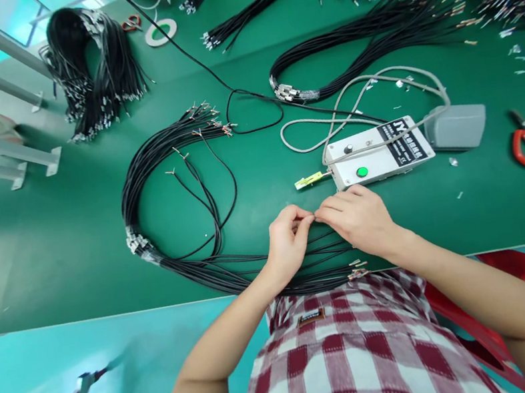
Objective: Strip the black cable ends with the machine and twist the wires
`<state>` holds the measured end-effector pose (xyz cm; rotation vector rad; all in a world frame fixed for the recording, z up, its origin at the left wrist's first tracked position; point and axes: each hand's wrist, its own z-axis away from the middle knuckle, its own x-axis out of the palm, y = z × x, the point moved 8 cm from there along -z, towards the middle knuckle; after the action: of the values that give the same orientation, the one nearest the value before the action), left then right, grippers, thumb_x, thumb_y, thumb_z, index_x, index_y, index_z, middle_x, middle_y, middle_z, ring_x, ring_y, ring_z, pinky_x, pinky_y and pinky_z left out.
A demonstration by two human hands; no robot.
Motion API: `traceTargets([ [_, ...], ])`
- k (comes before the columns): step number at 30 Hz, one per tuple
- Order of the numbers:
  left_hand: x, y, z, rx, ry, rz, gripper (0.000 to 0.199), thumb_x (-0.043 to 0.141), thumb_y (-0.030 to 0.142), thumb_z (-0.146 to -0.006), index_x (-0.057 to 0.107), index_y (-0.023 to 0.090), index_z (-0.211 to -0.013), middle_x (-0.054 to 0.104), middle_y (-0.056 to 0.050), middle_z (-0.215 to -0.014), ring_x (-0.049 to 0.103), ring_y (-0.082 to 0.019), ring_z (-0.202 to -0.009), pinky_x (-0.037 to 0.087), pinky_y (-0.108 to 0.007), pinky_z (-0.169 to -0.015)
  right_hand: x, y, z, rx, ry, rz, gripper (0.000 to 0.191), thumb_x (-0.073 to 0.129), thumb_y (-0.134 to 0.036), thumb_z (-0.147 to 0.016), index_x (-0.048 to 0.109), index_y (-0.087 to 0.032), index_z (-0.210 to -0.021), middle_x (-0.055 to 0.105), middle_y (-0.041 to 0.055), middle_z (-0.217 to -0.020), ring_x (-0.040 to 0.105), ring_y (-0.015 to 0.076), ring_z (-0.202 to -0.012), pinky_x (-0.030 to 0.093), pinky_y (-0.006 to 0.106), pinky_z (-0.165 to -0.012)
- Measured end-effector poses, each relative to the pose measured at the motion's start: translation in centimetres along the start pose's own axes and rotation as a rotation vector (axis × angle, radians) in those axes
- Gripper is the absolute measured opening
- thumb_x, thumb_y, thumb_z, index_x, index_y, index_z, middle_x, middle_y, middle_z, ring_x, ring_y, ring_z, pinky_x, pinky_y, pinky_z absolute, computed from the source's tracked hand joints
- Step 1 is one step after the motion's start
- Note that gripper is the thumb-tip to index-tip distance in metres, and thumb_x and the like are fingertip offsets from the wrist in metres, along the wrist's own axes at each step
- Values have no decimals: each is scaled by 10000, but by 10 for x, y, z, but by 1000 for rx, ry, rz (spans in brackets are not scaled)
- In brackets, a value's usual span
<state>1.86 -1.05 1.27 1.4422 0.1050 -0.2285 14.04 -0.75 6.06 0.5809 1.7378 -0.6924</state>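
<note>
Our left hand (291,240) and right hand (361,223) meet

Head view: each grip is pinched closed, tip to tip; what it holds is too small to tell. The looped bundle of thin black cables (189,272) lies along the near edge of the green desk (75,257), passing beneath our left hand. Beyond our right hand sits a white rectangular box (347,172).
</note>
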Motion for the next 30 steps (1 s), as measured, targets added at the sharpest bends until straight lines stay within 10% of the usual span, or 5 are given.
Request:
traceTargets([
  [15, -38, -1, -58, -95, 136, 255, 220, 750, 258, -760, 562, 151, -716, 558, 34, -614, 463, -42, -438, 316, -186, -435, 6, 40, -47, 25, 25, 205, 196, 424, -140, -991, 596, -232, -1006, 700, 72, -986, 554, 257, -997, 351, 455, -861],
  [30, -26, -16, -71, -94, 98, 180, 140, 644, 183, -814, 545, 156, -718, 513, 48, -575, 415, -40, -416, 280, -184, -424, -1, 58, -55, 155, 173, -371, 278, 477, -161, -950, 644, -313, -787, 500, 6, -611, 540, 208, -863, 336, 524, -1038],
])
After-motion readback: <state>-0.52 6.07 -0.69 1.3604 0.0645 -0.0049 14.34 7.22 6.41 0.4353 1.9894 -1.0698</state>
